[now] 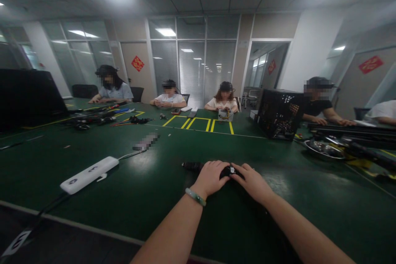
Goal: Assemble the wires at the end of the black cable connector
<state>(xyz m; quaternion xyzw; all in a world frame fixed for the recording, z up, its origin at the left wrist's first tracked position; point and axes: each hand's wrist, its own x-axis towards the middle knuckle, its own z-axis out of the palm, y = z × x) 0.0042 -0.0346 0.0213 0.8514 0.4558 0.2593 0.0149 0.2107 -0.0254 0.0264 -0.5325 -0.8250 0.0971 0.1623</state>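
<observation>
Black small part (228, 170) sits on the green tabletop (278, 214), about mid-width and closer to the near edge than the far one; most of it is covered by both hands

Left hand (212, 177) lies on its left side, fingers bent down over it and touching. Right hand (252, 179) comes in from the right, fingertips on the same part, meeting the left hand's fingers. Both hands look partly closed, but I can't tell if they clamp the part or just rest on it

Pale green bracelet (195, 196) on the left wrist. A black cylindrical piece (191, 166) sticks out just left of the left hand, flat on the tabletop; can't tell if it's joined to the covered part

Further out:
- white power strip (89, 174) toward the left side, lying diagonal, cable running off toward the near left corner
- yellow tape marks (201, 123) near the far edge, mid-width
- black crate (280, 113) toward the far right, metal bowl (321, 149) just right of it
- heap of tools and cables (102, 119) at far left, dark screen (27, 95) at the left edge
- other people seated along the far edge and right side, hands on their own work, well apart from this one
</observation>
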